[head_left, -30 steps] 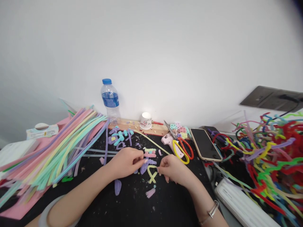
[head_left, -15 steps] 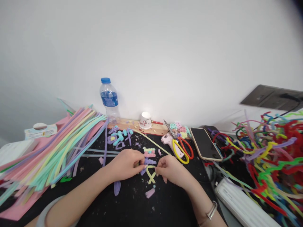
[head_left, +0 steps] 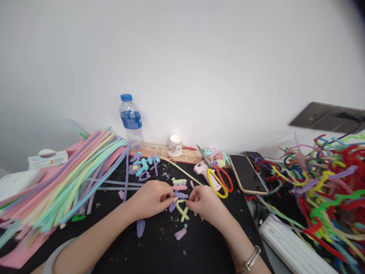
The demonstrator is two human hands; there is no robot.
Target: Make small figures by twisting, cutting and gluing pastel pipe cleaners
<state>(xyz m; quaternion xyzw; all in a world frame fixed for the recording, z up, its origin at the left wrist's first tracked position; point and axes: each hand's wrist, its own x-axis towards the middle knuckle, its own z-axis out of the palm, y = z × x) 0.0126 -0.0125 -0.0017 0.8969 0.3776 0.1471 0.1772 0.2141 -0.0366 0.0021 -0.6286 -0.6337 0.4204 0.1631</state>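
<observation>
Crowded at left by a sheaf of pastel pipe cleaners (head_left: 75, 186) spread over a pink sheet (head_left: 27, 251), at right by a brighter tangle (head_left: 340, 198). Bounded on the far side by a clear bottle (head_left: 130, 118) and a white paper cup (head_left: 174, 146); farther right, by scissors (head_left: 211, 163) lying across a pink glue gun (head_left: 201, 168), then by a phone (head_left: 247, 174). Littered around the fingers with small fuzzy pieces and scraps.

Reaching inward from both near corners, low over the black tabletop (head_left: 165, 251). Curled in the left hand (head_left: 155, 198), with thumb and forefinger close together beside a purple piece (head_left: 172, 206); cannot tell whether pinching anything. Drawn together at thumb and forefinger in the right hand (head_left: 203, 203), against the right edge of a crossed yellow loop (head_left: 184, 215) between both hands; cannot tell whether pinching or merely touching it.

Labelled in blue on the bottle, printed in red and dark on the cup; too small to read.
</observation>
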